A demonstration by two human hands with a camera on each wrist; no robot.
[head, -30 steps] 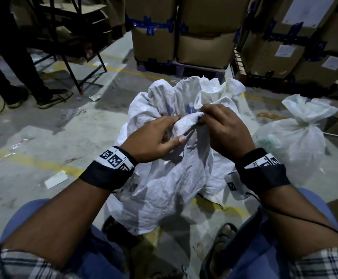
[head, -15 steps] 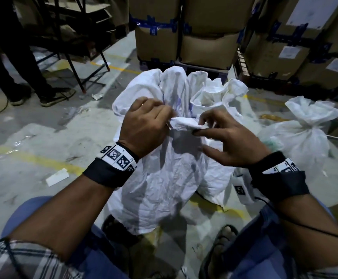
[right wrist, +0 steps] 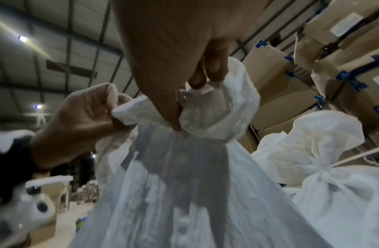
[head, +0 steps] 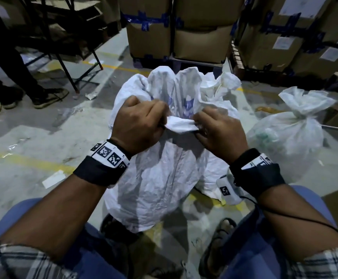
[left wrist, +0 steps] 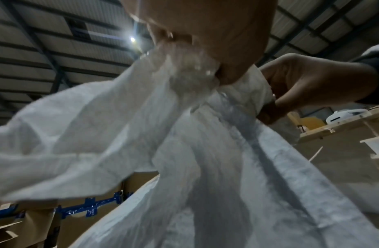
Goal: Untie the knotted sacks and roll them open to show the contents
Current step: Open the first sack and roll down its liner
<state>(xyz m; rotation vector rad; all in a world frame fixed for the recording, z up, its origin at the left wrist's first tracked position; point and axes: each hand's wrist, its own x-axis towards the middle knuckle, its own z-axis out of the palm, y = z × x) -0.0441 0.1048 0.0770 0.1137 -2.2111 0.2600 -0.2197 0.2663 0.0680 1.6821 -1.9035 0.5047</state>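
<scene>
Sack [head: 160, 178]: neck gripped by both hands.
Left hand [head: 138, 125] and right hand [head: 220, 133] fingers are clamped on a twisted strip [head: 182, 125] stretched between them; the sack body hangs below the fingertips.

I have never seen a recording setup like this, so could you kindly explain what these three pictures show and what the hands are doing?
No machine here: a person wears three cameras. The head view looks down at both hands; each wrist view looks up along one hand, so you see the ceiling behind it. Both wrists carry black bands with printed markers.

On the concrete floor stands a white woven sack between the person's knees. The left hand and right hand each grip one end of the twisted tie strip at the sack's gathered neck. A second sack, knotted shut, sits to the right. Stacked cardboard boxes stand behind, and another person's legs show at the far left.
</scene>
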